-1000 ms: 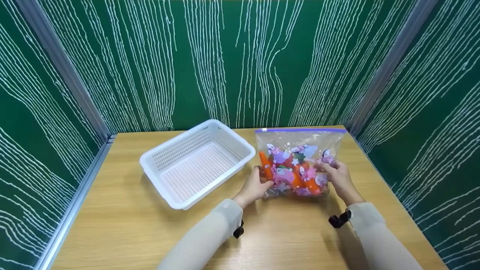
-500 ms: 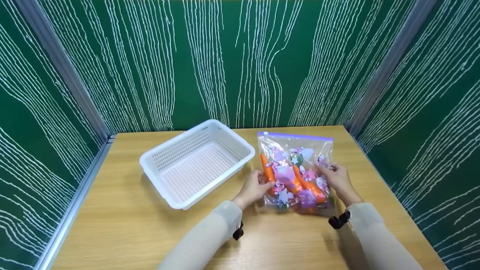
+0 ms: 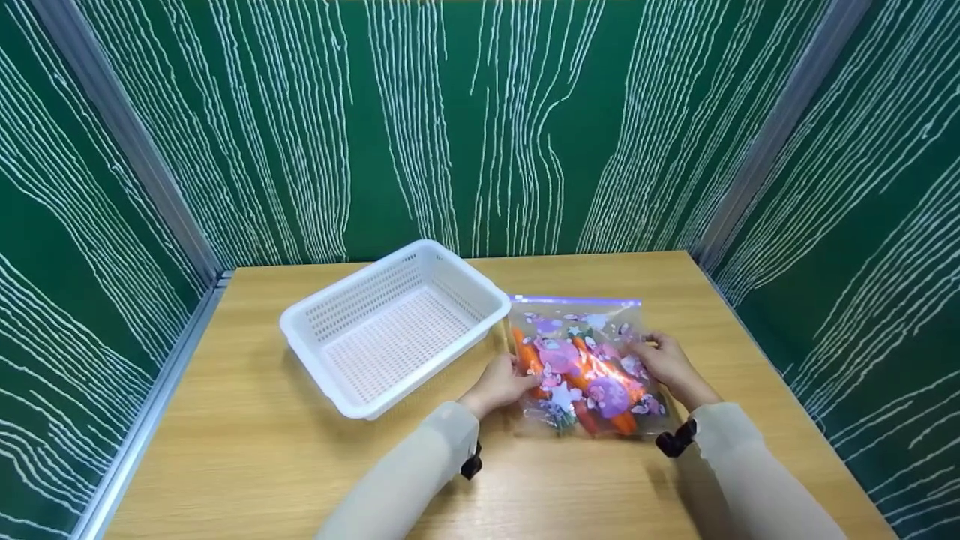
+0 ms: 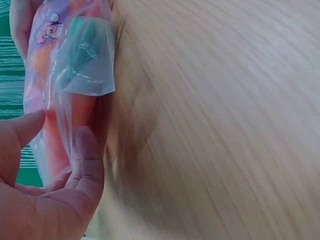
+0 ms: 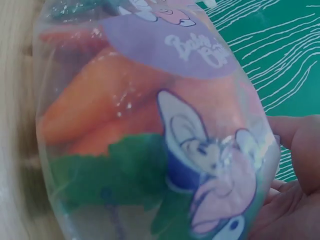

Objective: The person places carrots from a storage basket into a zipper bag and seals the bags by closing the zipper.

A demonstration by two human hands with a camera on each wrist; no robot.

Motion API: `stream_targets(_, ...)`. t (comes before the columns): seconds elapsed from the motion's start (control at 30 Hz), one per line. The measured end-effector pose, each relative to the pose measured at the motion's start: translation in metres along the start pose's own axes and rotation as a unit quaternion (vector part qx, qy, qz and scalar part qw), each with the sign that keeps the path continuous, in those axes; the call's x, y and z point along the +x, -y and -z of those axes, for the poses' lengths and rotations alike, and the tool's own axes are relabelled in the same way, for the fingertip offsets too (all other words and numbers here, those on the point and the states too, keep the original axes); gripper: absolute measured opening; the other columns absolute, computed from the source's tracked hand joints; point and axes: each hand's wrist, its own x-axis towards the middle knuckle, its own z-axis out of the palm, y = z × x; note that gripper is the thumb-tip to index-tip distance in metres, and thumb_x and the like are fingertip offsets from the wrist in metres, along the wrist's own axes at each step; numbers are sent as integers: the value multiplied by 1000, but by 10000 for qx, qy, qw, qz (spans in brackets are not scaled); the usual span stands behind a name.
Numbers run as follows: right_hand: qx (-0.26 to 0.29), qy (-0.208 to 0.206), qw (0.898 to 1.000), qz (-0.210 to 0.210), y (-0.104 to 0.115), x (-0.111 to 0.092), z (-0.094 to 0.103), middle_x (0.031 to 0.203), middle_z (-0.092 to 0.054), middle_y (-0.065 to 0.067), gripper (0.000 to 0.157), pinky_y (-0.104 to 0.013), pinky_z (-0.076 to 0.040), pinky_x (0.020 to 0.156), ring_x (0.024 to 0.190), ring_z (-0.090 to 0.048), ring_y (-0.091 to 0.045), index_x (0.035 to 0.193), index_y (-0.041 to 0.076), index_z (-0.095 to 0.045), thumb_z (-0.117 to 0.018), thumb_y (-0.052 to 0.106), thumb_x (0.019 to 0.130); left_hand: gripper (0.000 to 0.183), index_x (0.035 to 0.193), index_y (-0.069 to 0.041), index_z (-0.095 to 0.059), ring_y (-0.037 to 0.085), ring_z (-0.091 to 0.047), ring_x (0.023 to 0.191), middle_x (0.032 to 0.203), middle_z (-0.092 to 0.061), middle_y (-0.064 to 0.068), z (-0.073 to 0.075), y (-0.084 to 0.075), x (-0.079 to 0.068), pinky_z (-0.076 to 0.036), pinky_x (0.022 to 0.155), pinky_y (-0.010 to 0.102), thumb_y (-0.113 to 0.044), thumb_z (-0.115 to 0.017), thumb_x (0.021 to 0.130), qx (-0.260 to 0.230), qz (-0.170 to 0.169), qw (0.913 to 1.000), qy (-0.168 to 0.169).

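Observation:
A clear zip bag [image 3: 559,356] printed with pink and purple cartoon figures is held at both sides, close over the table. Inside it lie several orange carrots [image 5: 95,95] with green tops [image 5: 110,170]. My left hand [image 3: 501,386] grips the bag's left edge; in the left wrist view its thumb and curled fingers pinch the plastic around a carrot end. At the opposite edge my right hand [image 3: 670,365] pinches the bag, its fingers partly hidden behind it. The purple zip strip [image 3: 577,301] runs along the far side.
A white perforated plastic basket [image 3: 397,330] stands left of the bag, its right corner close to the zip strip. The wooden table [image 3: 262,465] is bounded by green panels [image 3: 465,135] with white wavy lines at the back and sides.
The bag has tipped flatter and come nearer the person, slightly left. Its zip edge has dropped away from the table's back edge. Both hands keep their hold with little movement.

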Motion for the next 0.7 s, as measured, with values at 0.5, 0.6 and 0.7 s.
stream_targets(0.5, -826, -198, 9954, 435, 25, 8, 14, 160, -36, -45, 75, -64, -42, 123, 148, -43, -57, 164, -17, -16, -48, 28, 113, 39, 137, 5, -62, 30, -72, 105, 123, -73, 22, 33, -25, -5, -60, 96, 44, -17, -67, 105, 989, -467, 9936, 279)
stream_targets(0.6, -889, -362, 9927, 728, 34, 7, 14, 161, -36, -44, 73, -66, -41, 122, 150, -40, -59, 165, -14, -21, -50, 28, 113, 25, 121, 2, -71, 16, -64, 82, 106, -74, 14, 44, -37, -7, -57, 73, 29, -17, -66, 106, 1108, -542, 9918, 348)
stream_targets(0.7, -857, -597, 9884, 1103, 43, 6, 11, 158, -42, -42, 70, -66, -45, 120, 147, -45, -58, 164, -12, -28, -54, 26, 112, 18, 112, -4, -76, 10, -62, 77, 99, -75, 8, 56, -48, -7, -55, 69, 24, -18, -67, 106, 1234, -769, 9891, 250)
